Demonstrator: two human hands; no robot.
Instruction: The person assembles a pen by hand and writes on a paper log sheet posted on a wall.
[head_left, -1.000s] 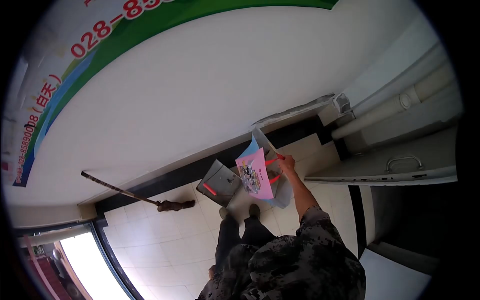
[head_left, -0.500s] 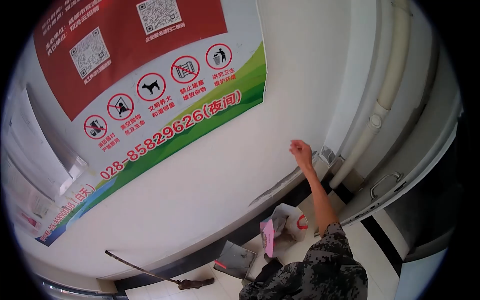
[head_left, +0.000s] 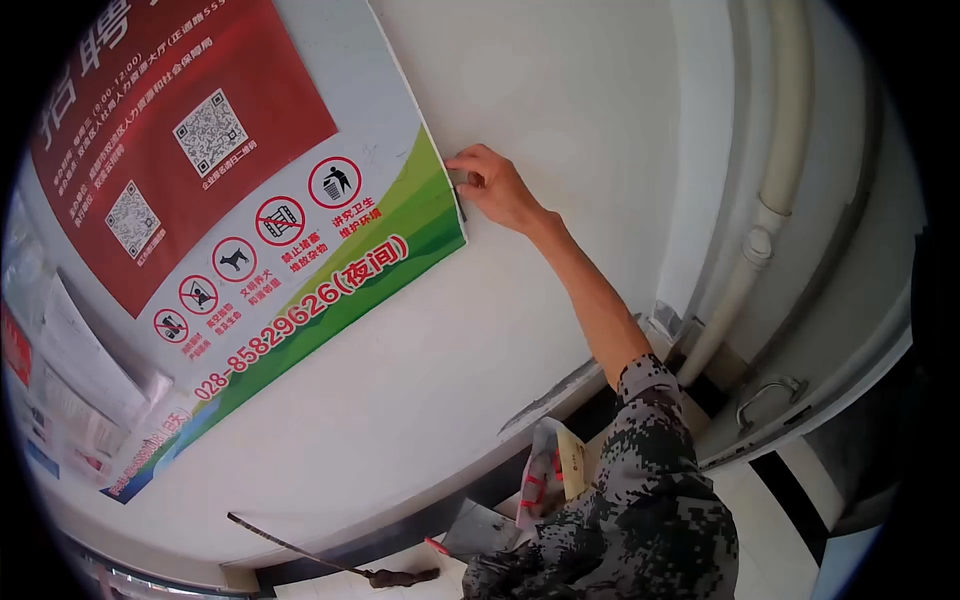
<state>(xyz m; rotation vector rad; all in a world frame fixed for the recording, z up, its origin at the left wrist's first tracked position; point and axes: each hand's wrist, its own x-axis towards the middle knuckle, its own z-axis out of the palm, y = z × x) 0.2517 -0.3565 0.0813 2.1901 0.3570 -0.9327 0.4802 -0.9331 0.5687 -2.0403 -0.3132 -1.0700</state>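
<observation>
"Red, white and green, that poster [head_left: 375, 125] on the wall [head_left: 400, 370]. How did it lie?"
"Its bottom edge slanted up rightward; its long axis I couldn't tell, since it ran out of view."
"And the right hand [head_left: 492, 190]?"
"At its right edge, above the lower right corner, thumb and forefinger nearly closed. What they pinched was unclear."
"The left hand's fingers?"
"Couldn't tell."
"Any writing?"
"'028-85829626(夜间)', in red, under round signs [head_left: 280, 221]."

Grey-black pixelated camouflage sleeve [head_left: 648, 440], short, folded cuff [head_left: 648, 378]
</observation>
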